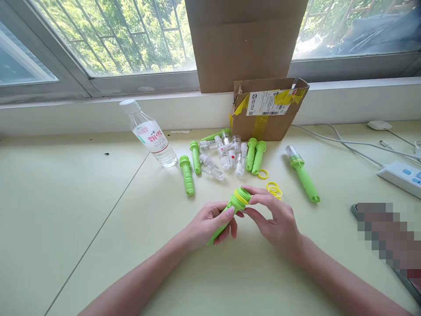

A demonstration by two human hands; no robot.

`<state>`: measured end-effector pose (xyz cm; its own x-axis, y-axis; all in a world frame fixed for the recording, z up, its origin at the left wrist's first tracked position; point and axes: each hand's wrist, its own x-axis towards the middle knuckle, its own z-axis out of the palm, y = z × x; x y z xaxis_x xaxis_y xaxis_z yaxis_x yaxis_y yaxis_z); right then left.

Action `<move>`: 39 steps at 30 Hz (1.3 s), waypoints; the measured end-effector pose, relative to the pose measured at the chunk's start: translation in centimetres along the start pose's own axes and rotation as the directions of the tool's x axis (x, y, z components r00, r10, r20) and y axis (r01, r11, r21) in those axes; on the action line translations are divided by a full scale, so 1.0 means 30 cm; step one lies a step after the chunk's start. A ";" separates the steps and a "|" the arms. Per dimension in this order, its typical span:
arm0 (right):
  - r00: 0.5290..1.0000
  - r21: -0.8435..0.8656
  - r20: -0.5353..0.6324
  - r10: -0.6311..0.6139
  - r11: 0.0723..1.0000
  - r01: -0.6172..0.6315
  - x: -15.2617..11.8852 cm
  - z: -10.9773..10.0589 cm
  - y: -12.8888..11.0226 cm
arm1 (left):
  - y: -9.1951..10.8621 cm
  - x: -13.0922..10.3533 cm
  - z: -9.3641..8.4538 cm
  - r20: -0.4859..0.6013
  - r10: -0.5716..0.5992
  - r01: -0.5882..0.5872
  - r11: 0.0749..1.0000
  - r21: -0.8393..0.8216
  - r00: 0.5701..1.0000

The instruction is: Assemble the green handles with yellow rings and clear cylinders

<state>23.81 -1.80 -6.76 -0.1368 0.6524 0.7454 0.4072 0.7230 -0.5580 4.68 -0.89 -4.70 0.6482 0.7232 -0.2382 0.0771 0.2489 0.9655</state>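
My left hand (pixel 210 221) is closed around a green plastic handle (pixel 234 203) with a ribbed, threaded end, tilted up to the right. A yellow ring (pixel 241 197) sits around its neck, just below the threads. My right hand (pixel 278 219) has its thumb and fingers at this ring and the threaded end, pinching from the right; part of the contact is hidden behind the fingers. Just beyond that hand, several loose yellow rings (pixel 273 189) lie on the table. Farther back are more green handles (pixel 187 176) and several clear plastic tubes (pixel 213 168).
A water bottle (pixel 153 137) stands at the back left. An open cardboard box (pixel 268 116) is against the sill. To the right lie a green handle with a clear top (pixel 304 177), a white power strip (pixel 399 175), cables and a phone (pixel 354 210), whose screen is blurred out.
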 end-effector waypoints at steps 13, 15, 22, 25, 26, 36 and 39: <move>1.000 -0.020 -0.028 -0.005 1.000 0.004 -0.016 0.006 0.010 | 0.000 0.003 0.009 -0.139 -0.012 0.012 1.000 -0.001 0.990; 1.000 -0.027 -0.028 0.000 1.000 0.000 -0.011 0.004 0.008 | 0.003 0.004 0.006 -0.134 0.008 -0.012 1.000 -0.027 0.991; 1.000 -0.008 0.016 -0.001 1.000 0.001 0.000 -0.008 0.001 | 0.008 0.001 -0.006 0.005 0.020 -0.020 0.997 -0.081 1.000; 1.000 -0.012 0.018 0.003 1.000 -0.002 -0.006 -0.007 0.007 | 0.003 0.002 -0.007 0.022 0.011 -0.009 0.996 -0.083 1.000; 1.000 -0.014 0.015 0.008 1.000 -0.008 -0.008 -0.006 0.009 | 0.002 0.002 -0.007 0.021 0.010 -0.008 0.997 -0.078 1.000; 0.998 0.014 0.033 0.045 0.999 -0.046 -0.016 -0.009 0.011 | -0.004 0.005 -0.015 0.030 -0.015 0.018 0.994 -0.104 0.999; 0.995 0.039 0.089 0.047 0.998 -0.050 -0.020 -0.014 0.008 | -0.008 0.007 -0.022 0.050 -0.030 0.038 0.986 -0.164 0.998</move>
<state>24.38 -2.11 -7.21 -0.1977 0.7032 0.6830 0.3785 0.6975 -0.6085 4.29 -0.37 -5.05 0.6825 0.6826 -0.2613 -0.0237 0.3781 0.9255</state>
